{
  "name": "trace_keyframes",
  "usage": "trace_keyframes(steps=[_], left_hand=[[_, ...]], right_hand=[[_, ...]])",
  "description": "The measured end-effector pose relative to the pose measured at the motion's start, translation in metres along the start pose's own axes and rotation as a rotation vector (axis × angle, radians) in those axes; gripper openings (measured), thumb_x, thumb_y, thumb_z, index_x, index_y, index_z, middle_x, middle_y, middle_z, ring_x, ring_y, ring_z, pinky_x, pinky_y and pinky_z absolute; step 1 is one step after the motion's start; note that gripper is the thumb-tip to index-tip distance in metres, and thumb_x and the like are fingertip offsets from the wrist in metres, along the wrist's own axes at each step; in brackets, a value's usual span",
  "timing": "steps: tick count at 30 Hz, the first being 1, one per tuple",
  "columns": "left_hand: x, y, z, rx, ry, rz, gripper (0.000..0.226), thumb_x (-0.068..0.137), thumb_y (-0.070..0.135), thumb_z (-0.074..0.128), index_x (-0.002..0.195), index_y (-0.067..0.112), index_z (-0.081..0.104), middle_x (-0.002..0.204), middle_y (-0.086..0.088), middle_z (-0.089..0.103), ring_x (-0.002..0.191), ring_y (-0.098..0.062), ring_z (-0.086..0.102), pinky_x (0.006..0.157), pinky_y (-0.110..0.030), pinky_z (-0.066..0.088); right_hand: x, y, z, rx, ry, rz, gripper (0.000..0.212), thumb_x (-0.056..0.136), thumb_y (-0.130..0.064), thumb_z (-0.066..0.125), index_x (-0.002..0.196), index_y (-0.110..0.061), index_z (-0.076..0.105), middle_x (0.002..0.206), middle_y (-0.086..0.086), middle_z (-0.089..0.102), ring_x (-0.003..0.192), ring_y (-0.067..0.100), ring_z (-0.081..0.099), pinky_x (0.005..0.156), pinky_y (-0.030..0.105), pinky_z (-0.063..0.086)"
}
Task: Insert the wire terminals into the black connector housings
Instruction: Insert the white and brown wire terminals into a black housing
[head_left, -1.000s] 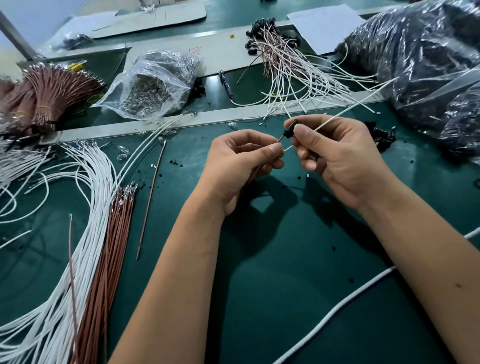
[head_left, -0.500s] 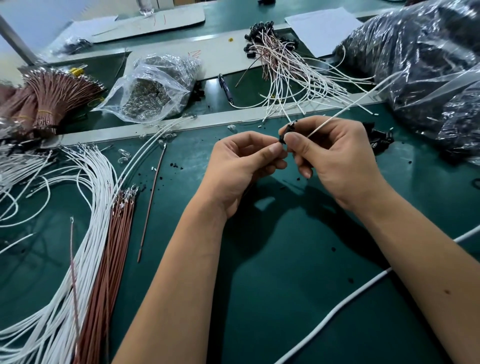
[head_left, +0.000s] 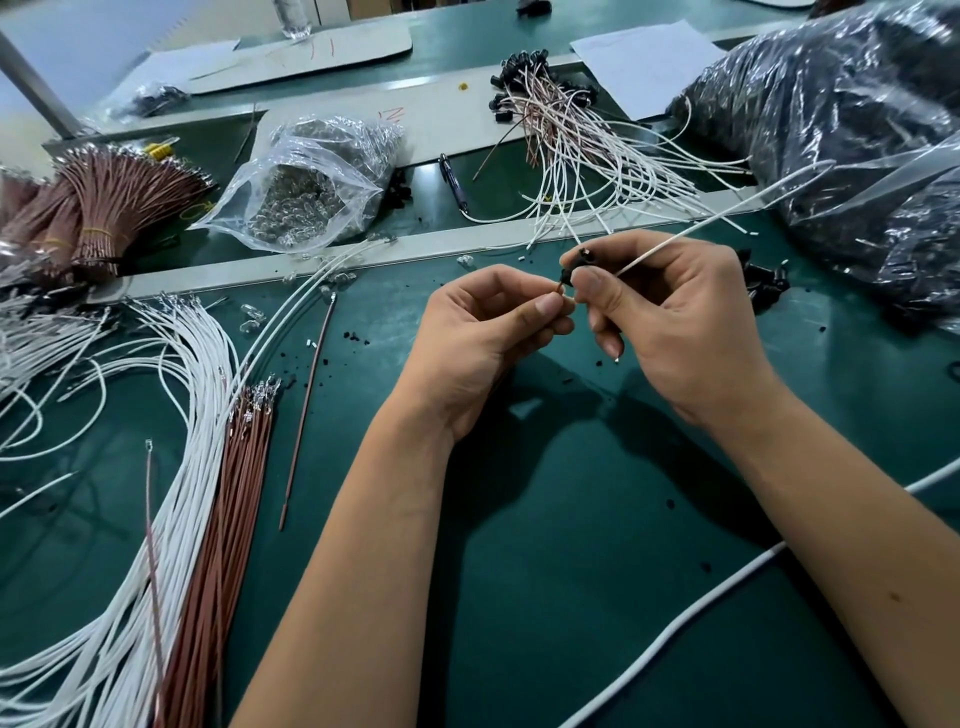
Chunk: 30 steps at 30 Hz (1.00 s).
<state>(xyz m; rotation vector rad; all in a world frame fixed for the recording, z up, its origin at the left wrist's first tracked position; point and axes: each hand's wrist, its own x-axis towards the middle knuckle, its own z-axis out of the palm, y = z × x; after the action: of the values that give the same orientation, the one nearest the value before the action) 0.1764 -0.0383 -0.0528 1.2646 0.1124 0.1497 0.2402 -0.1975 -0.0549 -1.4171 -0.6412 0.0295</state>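
While both forearms are reaching in over a green work mat (head_left: 545, 597), the person's two hands are meeting just above its middle. The right hand (head_left: 675, 322) is pinching a small black connector housing (head_left: 571, 267) between its thumb and forefinger, with the other fingers curling beneath. A white wire (head_left: 727, 221) is already sitting in the housing and is running up and away toward the far right of the mat. The left hand (head_left: 488, 332) is pinching a thin brown wire (head_left: 560, 286) between thumb and forefinger, holding its tip right at the lower end of the housing; whether the terminal is inside yet cannot be told, since the fingers are hiding the join. Along the mat's left side, a long sheaf of loose white wires (head_left: 171, 441) is lying beside a sheaf of brown wires (head_left: 228, 493), and a single brown wire (head_left: 306, 410) is lying apart, nearer the left hand. Beyond the mat's far edge, a clear plastic bag (head_left: 306, 192) of small shiny parts is resting to the left, with bundled brown wires (head_left: 98, 208) further left still. A heap of finished wire assemblies (head_left: 582, 150) with black housings is lying beyond the far edge, straight ahead of the hands. A large dark plastic bag (head_left: 841, 130) is filling the mat's far right corner. A thick white cable (head_left: 701, 613) is crossing the mat's near right corner, passing under the right forearm.
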Motion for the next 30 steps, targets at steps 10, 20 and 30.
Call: trace_keyframes(steps=[10,20,30], left_hand=[[0.001,0.002,-0.006,0.301,0.109,0.2,0.014,0.076,0.006,0.085,0.087,0.01,0.077,0.088,-0.01,0.077,0.083,-0.022,0.067,0.08,-0.032,0.055],[0.002,0.002,-0.006,0.363,0.088,0.21,0.013,0.075,-0.002,0.085,0.08,0.005,0.075,0.075,-0.011,0.074,0.071,-0.02,0.067,0.072,-0.031,0.054],[0.004,0.001,-0.006,0.348,0.077,0.244,0.015,0.076,-0.008,0.081,0.081,0.004,0.072,0.075,-0.009,0.071,0.072,-0.02,0.066,0.074,-0.032,0.057]], right_hand=[[0.0,0.004,-0.001,-0.217,-0.007,-0.098,0.019,0.093,-0.023,0.076,0.102,-0.006,0.075,0.069,-0.006,0.067,0.048,0.015,0.058,0.05,0.025,0.047],[0.0,-0.001,0.0,-0.423,-0.05,-0.226,0.011,0.094,-0.015,0.076,0.101,-0.007,0.076,0.085,0.0,0.069,0.059,0.014,0.064,0.059,0.019,0.048],[-0.002,-0.011,0.002,-0.571,-0.093,-0.347,0.012,0.093,-0.009,0.077,0.101,-0.001,0.077,0.087,0.005,0.07,0.079,0.015,0.064,0.076,0.023,0.048]])
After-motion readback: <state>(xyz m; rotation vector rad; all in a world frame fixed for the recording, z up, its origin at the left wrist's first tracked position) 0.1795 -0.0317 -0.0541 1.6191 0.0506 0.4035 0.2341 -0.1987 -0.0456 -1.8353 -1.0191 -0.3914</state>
